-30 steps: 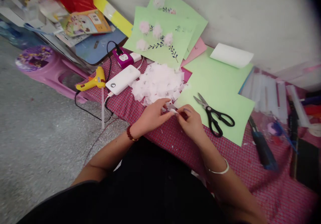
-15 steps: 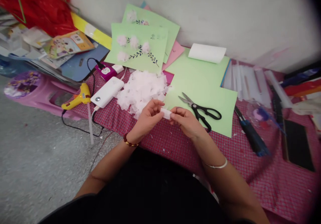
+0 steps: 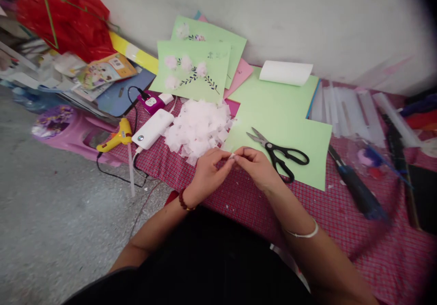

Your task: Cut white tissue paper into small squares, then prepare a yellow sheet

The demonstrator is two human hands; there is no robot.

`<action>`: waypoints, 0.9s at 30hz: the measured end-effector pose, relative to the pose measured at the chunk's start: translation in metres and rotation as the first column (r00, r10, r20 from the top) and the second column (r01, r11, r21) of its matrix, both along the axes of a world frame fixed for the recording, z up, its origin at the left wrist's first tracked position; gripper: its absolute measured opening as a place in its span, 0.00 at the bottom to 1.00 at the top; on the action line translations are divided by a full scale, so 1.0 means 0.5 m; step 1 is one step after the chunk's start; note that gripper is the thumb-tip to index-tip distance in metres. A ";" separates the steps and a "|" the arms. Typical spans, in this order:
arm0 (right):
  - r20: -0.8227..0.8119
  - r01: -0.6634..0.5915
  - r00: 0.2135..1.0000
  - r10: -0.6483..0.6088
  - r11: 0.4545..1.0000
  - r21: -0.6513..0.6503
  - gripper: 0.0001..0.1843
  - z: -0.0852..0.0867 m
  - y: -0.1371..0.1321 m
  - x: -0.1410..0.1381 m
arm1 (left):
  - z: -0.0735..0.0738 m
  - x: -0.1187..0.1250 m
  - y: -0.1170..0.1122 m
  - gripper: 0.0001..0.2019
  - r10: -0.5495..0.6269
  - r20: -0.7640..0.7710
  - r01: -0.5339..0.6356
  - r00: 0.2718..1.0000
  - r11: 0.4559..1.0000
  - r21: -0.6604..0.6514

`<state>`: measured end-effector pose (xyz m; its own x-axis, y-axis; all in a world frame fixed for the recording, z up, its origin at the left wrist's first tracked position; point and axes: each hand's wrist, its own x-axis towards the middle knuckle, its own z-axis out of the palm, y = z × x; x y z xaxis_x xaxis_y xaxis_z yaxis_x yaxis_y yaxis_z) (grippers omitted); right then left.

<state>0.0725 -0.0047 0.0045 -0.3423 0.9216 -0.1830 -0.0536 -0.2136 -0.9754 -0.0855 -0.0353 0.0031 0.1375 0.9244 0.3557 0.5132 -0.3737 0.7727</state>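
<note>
currently i am seeing left hand [image 3: 208, 174] and right hand [image 3: 258, 169] pinching a tissue piece [image 3: 232, 156] above the checked cloth [image 3: 239, 201]; it is looking featherlight, soft, tearable, favouring gentle edge grips.

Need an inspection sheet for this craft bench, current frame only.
Surface: red checked cloth, scattered white scraps.
Job's things: small white tissue piece pinched between both hands; heap of white tissue squares just behind.
Clutter: black-handled scissors on light green paper sheet; yellow glue gun; white power bank.
Grippers: left hand and right hand, fingertips meeting on the piece.
Cables: black cable plugged into purple socket block.
Surroundings: grey concrete floor, pale wall, pink plastic stool.
</note>
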 end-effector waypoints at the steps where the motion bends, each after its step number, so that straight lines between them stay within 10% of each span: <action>1: 0.020 -0.009 1.000 0.009 1.000 0.011 0.08 -0.001 0.001 0.001 | -0.001 -0.003 0.002 0.07 0.006 0.030 -0.005 1.000 0.999 -0.042; 6: 0.133 0.058 0.989 -0.059 0.998 0.010 0.07 -0.024 0.012 0.004 | 0.019 -0.076 0.049 0.08 0.195 0.055 -0.185 0.979 0.971 -0.152; 11: 0.122 0.168 0.978 -0.166 0.986 -0.002 0.07 -0.044 0.023 0.003 | 0.048 -0.164 0.129 0.06 0.255 -0.286 -0.258 0.924 0.966 0.030; 15: 0.024 0.301 0.953 -0.301 0.953 -0.013 0.07 -0.049 0.031 0.005 | 0.045 -0.140 0.129 0.13 0.257 -0.513 -0.156 0.819 0.960 0.232; 23: -0.030 0.382 0.924 -0.382 0.924 -0.016 0.06 -0.052 0.036 0.012 | -0.004 -0.070 0.093 0.06 -0.040 -0.680 0.104 0.732 0.993 0.054; 27: -0.046 0.356 0.933 -0.356 0.934 -0.006 0.06 -0.053 0.034 0.010 | 0.016 -0.113 0.125 0.05 0.032 -0.587 0.029 0.809 0.995 0.094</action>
<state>0.0776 0.0125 -0.0220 0.0008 0.9850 -0.1728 -0.1699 -0.1702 -0.9707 -0.1418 0.0273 0.0113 0.3473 0.8910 0.2923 0.8579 -0.4278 0.2847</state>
